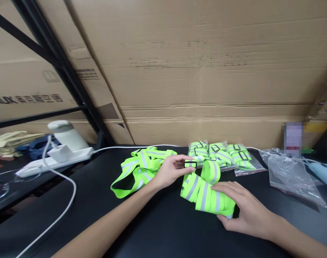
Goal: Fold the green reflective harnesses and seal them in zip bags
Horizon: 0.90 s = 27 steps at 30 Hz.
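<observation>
Between my hands is a bundle of neon green reflective strap (203, 195) with silver stripes, partly folded in layers. My right hand (241, 208) grips its right end, fingers on top and thumb below. With thumb and fingertips, my left hand (174, 168) pinches a black buckle (190, 164) on a strap end just above the bundle. One loop of the strap stands up between the buckle and the folded part. Left of my left hand, a loose heap of the same green strap (142, 166) lies on the black table (152, 229).
Behind the bundle lie several packed green straps (219, 154) in clear bags. Clear plastic bags (289, 175) and a light blue object (323, 175) are at the right. A white power strip (56, 161), cable and white bottle (69, 136) stand left. Cardboard (206, 71) walls the back.
</observation>
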Tool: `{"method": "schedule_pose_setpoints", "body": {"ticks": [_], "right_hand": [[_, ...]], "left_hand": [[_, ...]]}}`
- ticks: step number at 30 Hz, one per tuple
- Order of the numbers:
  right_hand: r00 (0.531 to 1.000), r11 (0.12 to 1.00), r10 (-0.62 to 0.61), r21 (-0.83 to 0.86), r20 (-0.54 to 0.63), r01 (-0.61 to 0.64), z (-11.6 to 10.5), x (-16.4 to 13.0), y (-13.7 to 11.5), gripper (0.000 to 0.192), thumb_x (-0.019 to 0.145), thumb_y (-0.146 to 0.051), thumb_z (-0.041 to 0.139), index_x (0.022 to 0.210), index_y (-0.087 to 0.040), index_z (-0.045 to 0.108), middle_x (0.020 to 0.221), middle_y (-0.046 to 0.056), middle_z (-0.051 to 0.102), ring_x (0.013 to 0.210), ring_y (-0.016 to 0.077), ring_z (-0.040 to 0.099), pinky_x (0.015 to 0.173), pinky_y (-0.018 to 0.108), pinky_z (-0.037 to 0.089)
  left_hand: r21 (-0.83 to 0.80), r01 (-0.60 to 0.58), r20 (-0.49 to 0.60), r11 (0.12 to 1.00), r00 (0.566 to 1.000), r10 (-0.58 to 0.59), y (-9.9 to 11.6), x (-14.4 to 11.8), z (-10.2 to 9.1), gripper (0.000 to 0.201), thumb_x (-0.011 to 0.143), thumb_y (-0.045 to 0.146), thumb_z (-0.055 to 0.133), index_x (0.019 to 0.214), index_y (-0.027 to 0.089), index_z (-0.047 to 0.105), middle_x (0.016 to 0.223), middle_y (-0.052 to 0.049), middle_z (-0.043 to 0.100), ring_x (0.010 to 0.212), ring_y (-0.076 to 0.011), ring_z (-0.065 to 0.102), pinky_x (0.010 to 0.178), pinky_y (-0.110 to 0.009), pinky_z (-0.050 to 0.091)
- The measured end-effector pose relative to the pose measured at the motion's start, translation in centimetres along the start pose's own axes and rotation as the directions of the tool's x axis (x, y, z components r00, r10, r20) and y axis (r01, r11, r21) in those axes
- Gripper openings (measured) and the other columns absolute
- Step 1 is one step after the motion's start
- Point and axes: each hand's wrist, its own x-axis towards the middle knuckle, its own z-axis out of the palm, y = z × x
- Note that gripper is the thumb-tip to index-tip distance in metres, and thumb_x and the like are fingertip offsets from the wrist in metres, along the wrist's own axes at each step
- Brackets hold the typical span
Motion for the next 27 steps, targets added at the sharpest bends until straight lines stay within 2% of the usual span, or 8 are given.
{"method": "schedule_pose_setpoints", "body": {"ticks": [3, 7, 13, 18, 21, 23, 27], "right_hand": [[0.998, 0.998, -0.041, 0.043, 0.037, 0.039, -0.1, -0.1, 0.1, 0.064, 0.08, -0.014, 0.063, 0.142, -0.026, 0.053, 0.142, 0.008, 0.061, 0.13, 0.0269, 0.058, 0.111, 0.047, 0.042], [0.99, 0.986, -0.114, 0.129, 0.082, 0.103, -0.5, 0.0, 0.0, 0.071, 0.078, -0.007, 0.06, 0.144, -0.029, 0.052, 0.147, 0.005, 0.058, 0.136, 0.0242, 0.053, 0.115, 0.044, 0.04], [0.992, 0.968, -0.078, 0.246, 0.102, 0.051, -1.1, 0.1, -0.6, 0.057, 0.087, -0.02, 0.068, 0.142, -0.028, 0.056, 0.139, 0.006, 0.063, 0.129, 0.0258, 0.058, 0.115, 0.048, 0.04], [0.99, 0.955, -0.08, 0.295, 0.119, 0.042, -1.9, 0.4, -0.8, 0.047, 0.093, -0.026, 0.067, 0.14, -0.028, 0.059, 0.126, 0.007, 0.069, 0.114, 0.0247, 0.063, 0.107, 0.046, 0.047], [0.992, 0.945, -0.072, 0.324, 0.102, 0.036, -2.2, 0.5, -0.4, 0.044, 0.094, -0.026, 0.066, 0.138, -0.028, 0.061, 0.118, 0.007, 0.071, 0.108, 0.0233, 0.063, 0.098, 0.041, 0.051], [0.993, 0.944, -0.064, 0.33, 0.101, 0.027, -2.5, 0.5, -0.1, 0.043, 0.094, -0.027, 0.067, 0.137, -0.028, 0.062, 0.115, 0.006, 0.071, 0.105, 0.0226, 0.062, 0.095, 0.04, 0.051], [0.996, 0.947, -0.042, 0.321, 0.085, 0.013, -3.0, 0.2, 0.7, 0.034, 0.095, -0.032, 0.067, 0.128, -0.025, 0.068, 0.108, 0.007, 0.07, 0.1, 0.0229, 0.061, 0.092, 0.04, 0.049]], "left_hand": [[-0.009, 0.05, -0.001, 0.999, 0.999, -0.05, -0.1, 0.0, 0.4, 0.033, 0.069, 0.032, 0.088, 0.095, 0.015, 0.079, 0.069, -0.001, 0.073, 0.06, -0.0135, 0.064, 0.057, -0.025, 0.053], [-0.048, 0.136, 0.087, 0.99, 0.987, -0.132, -0.3, -0.2, 0.8, 0.03, 0.069, 0.035, 0.088, 0.088, 0.014, 0.079, 0.075, -0.005, 0.077, 0.062, -0.0148, 0.067, 0.058, -0.026, 0.052], [-0.13, 0.188, 0.166, 0.973, 0.972, -0.166, 0.5, -1.0, 1.8, 0.04, 0.064, 0.034, 0.092, 0.095, 0.013, 0.079, 0.082, -0.007, 0.079, 0.07, -0.0181, 0.073, 0.068, -0.03, 0.058], [-0.09, 0.202, 0.208, 0.975, 0.962, -0.18, 1.1, -1.3, 2.2, 0.042, 0.07, 0.04, 0.089, 0.099, 0.013, 0.078, 0.074, -0.004, 0.076, 0.066, -0.0163, 0.071, 0.063, -0.028, 0.055], [-0.011, 0.144, 0.255, 0.99, 0.957, -0.137, 1.8, -1.5, 2.1, 0.04, 0.078, 0.046, 0.082, 0.1, 0.012, 0.078, 0.075, -0.006, 0.076, 0.065, -0.0164, 0.07, 0.06, -0.027, 0.054], [0.075, 0.065, 0.291, 0.995, 0.953, -0.084, 2.5, -1.8, 2.0, 0.037, 0.08, 0.044, 0.08, 0.1, 0.013, 0.078, 0.081, -0.007, 0.078, 0.068, -0.0168, 0.07, 0.061, -0.026, 0.054], [0.28, -0.22, 0.363, 0.934, 0.925, 0.109, 3.7, -2.6, 2.2, 0.038, 0.072, 0.038, 0.088, 0.102, 0.017, 0.079, 0.091, -0.006, 0.079, 0.077, -0.0192, 0.071, 0.07, -0.029, 0.056]]}}
